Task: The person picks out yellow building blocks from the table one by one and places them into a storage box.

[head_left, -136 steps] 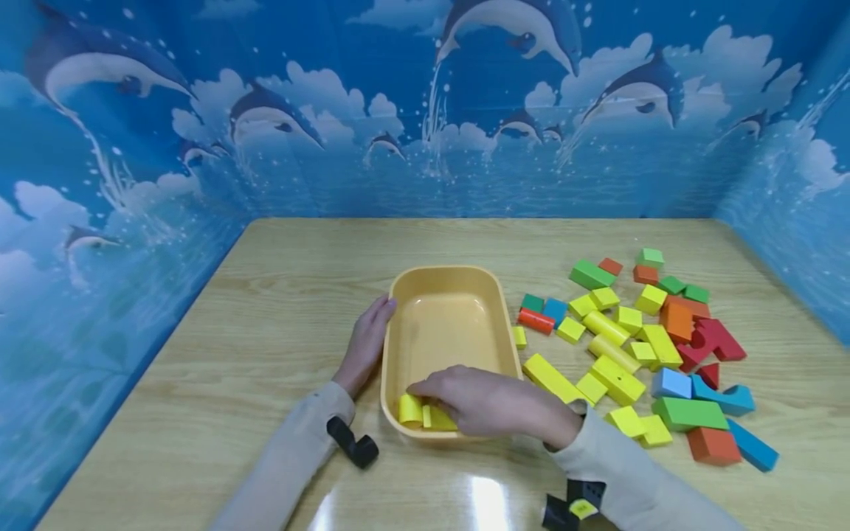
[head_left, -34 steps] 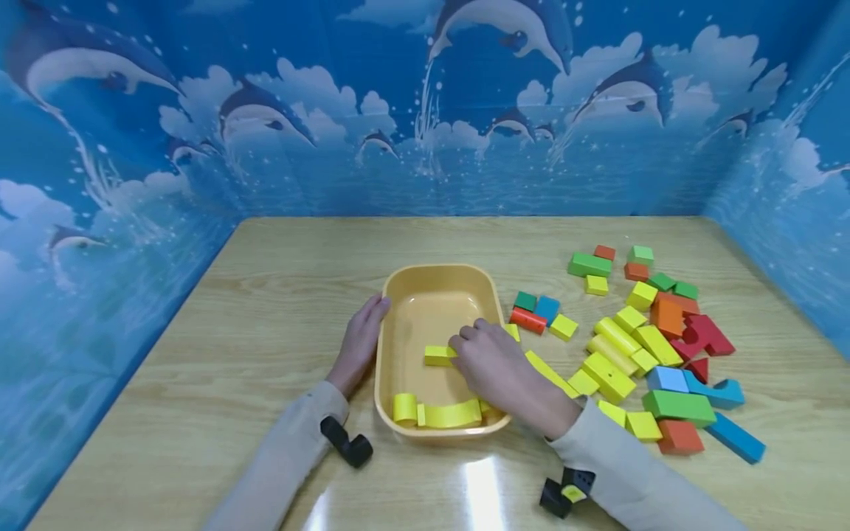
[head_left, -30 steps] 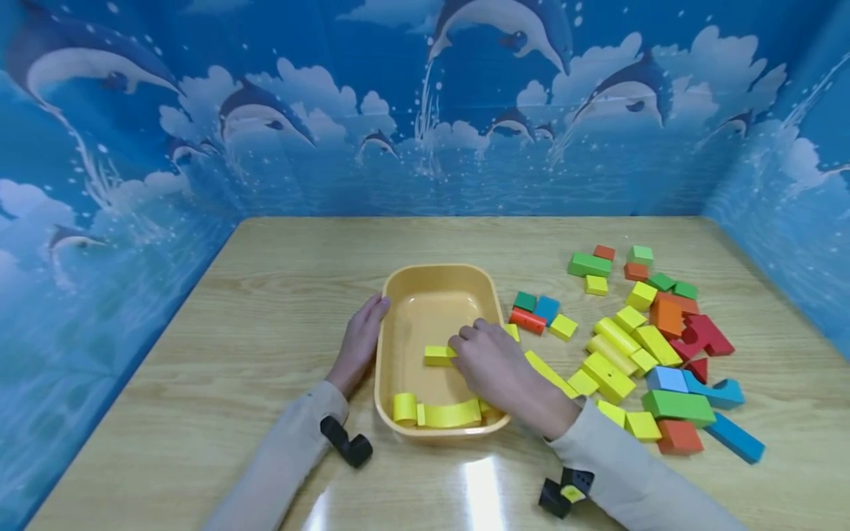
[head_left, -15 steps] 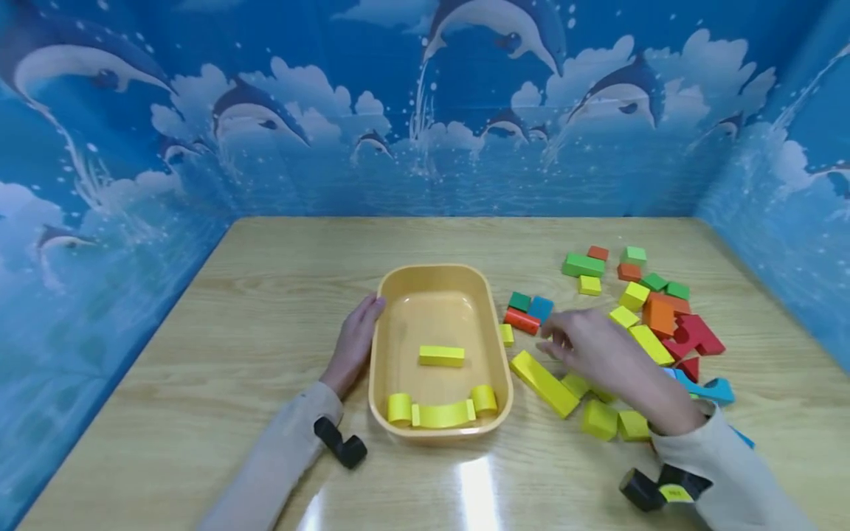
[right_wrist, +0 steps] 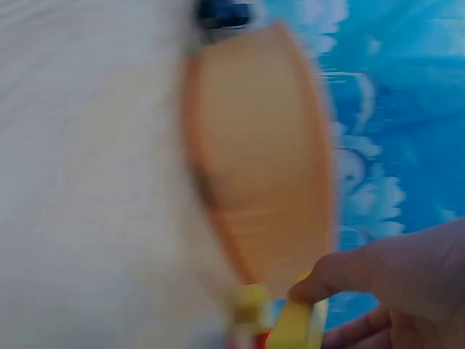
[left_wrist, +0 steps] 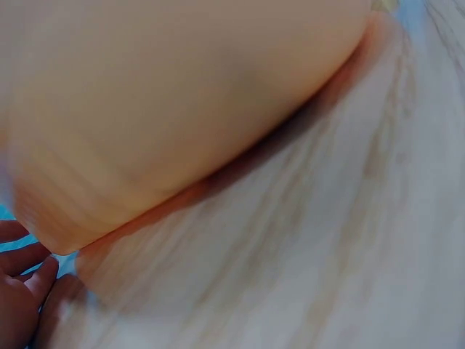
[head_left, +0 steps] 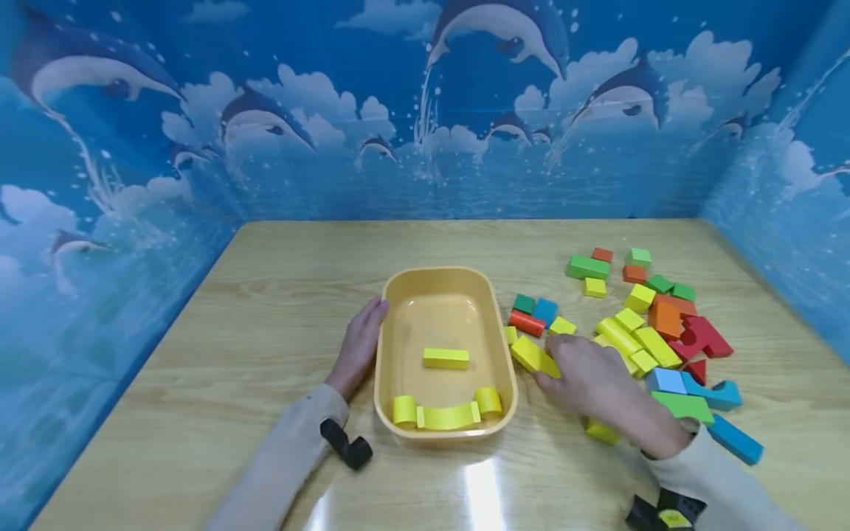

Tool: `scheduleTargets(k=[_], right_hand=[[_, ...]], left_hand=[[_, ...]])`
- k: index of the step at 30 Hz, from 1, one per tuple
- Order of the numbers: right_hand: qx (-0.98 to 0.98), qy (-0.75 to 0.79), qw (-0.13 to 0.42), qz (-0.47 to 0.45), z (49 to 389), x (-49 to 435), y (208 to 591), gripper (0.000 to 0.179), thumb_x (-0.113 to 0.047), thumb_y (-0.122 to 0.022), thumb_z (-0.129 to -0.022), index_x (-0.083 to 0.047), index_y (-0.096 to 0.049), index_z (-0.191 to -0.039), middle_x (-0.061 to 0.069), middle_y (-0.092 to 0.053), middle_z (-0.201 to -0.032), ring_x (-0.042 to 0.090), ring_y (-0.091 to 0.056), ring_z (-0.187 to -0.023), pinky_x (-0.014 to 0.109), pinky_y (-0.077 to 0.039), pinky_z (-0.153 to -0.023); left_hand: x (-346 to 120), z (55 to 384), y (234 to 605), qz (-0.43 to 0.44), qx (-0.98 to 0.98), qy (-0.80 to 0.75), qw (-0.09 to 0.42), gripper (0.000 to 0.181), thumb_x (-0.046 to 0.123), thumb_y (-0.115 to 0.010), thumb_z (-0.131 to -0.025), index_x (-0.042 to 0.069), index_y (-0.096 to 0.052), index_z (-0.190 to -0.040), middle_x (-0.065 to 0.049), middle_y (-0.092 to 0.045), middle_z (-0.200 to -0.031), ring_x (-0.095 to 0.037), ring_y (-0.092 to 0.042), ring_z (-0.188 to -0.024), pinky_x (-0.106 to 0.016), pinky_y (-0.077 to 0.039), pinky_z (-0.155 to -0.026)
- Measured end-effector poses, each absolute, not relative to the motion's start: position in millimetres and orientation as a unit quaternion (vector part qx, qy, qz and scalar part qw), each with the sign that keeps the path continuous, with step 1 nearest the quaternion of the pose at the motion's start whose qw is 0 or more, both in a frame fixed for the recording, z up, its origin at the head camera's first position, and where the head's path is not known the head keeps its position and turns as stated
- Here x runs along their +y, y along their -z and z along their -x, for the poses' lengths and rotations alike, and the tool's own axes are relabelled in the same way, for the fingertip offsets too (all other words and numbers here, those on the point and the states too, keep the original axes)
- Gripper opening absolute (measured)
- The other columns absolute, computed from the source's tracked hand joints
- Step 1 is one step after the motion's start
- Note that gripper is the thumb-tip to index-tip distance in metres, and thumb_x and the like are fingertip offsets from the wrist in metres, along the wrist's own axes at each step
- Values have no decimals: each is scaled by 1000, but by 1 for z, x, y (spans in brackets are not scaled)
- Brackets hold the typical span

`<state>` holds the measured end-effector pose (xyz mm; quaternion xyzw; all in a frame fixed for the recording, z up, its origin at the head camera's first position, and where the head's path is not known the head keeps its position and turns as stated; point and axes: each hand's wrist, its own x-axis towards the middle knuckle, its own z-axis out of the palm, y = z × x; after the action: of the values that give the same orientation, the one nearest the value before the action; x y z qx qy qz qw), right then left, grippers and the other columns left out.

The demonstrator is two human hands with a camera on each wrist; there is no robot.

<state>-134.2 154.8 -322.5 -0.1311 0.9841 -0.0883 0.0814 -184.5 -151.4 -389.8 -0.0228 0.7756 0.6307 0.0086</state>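
A yellow-tan plastic tray (head_left: 438,313) stands on the table. My left hand (head_left: 358,343) lies along its left outer wall, fingers straight against the side near the rim; the left wrist view shows this hand (left_wrist: 22,291) at the tray wall's lower end. My right hand (head_left: 598,380), right of the tray, pinches a long yellow block (head_left: 533,357) between thumb and fingers; the right wrist view shows the thumb on the block (right_wrist: 294,323). Inside the tray are a yellow bar (head_left: 446,359), a yellow curved block (head_left: 448,418) and two yellow rounded blocks (head_left: 488,403) at the near corners.
Several coloured blocks lie right of the tray, including a red cylinder (head_left: 527,323), a yellow cylinder (head_left: 617,337), an orange block (head_left: 665,318), a blue arch (head_left: 717,394) and a green block (head_left: 588,267). A dolphin-print curtain (head_left: 425,147) encloses the table's back and sides.
My right hand has let go of the yellow bar inside the tray and moved right, out over the blocks. It now pinches the long yellow block. The left hand stays at the tray.
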Motion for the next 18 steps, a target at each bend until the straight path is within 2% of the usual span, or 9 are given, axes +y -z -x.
scheduleTargets(k=[1, 3, 5, 7, 8, 13, 18], right_hand=[[983, 110, 71, 131, 136, 156, 317, 35, -31, -72, -86, -2, -60, -100, 3, -48, -67, 17, -44, -53, 25, -36, -43], [977, 162, 50, 132, 139, 156, 303, 37, -31, -70, -89, 0, -57, -106, 7, -57, -70, 17, -50, -54, 26, -43, -44], [965, 210, 24, 154, 141, 153, 288, 43, -34, -69, -90, 0, -57, -112, 9, -65, -78, 16, -55, -58, 27, -48, -47], [948, 250, 7, 196, 141, 144, 278, 45, -33, -70, -89, 0, -59, -118, 9, -68, -89, 16, -59, -68, 29, -53, -55], [938, 266, -1, 222, 141, 138, 276, 43, -32, -70, -89, -1, -61, -118, 7, -69, -92, 15, -59, -72, 28, -53, -58], [896, 269, -7, 353, 141, 99, 289, 27, -20, -74, -86, -4, -70, -106, -5, -64, -78, 7, -53, -65, 22, -48, -57], [900, 190, 1, 393, 140, 81, 305, 22, -18, -76, -84, -8, -73, -103, -2, -70, -89, 11, -60, -76, 23, -52, -65]], left_hand=[[-151, 185, 390, 24, 777, -629, 9, 60, 41, -36, -103, 1, -34, -148, -17, -36, -151, -31, -35, -138, -43, -27, -116], [-150, 185, 388, 23, 779, -627, 6, 61, 41, -37, -103, 1, -34, -148, -17, -36, -151, -31, -34, -139, -44, -26, -116], [-150, 186, 388, 24, 779, -626, 5, 60, 41, -37, -103, 1, -34, -148, -17, -36, -151, -31, -33, -139, -43, -26, -117], [-151, 186, 388, 23, 782, -623, 3, 60, 41, -37, -103, 0, -34, -148, -18, -36, -151, -32, -33, -139, -44, -25, -117], [-151, 187, 388, 23, 783, -622, 1, 60, 40, -37, -103, 0, -34, -147, -19, -36, -151, -32, -33, -139, -44, -25, -117], [-152, 185, 388, 31, 785, -619, 7, 61, 42, -36, -103, 1, -34, -148, -17, -36, -151, -31, -32, -140, -44, -25, -117], [-150, 184, 389, 32, 784, -619, 13, 62, 43, -35, -103, 2, -33, -149, -16, -35, -152, -30, -30, -141, -44, -23, -118]])
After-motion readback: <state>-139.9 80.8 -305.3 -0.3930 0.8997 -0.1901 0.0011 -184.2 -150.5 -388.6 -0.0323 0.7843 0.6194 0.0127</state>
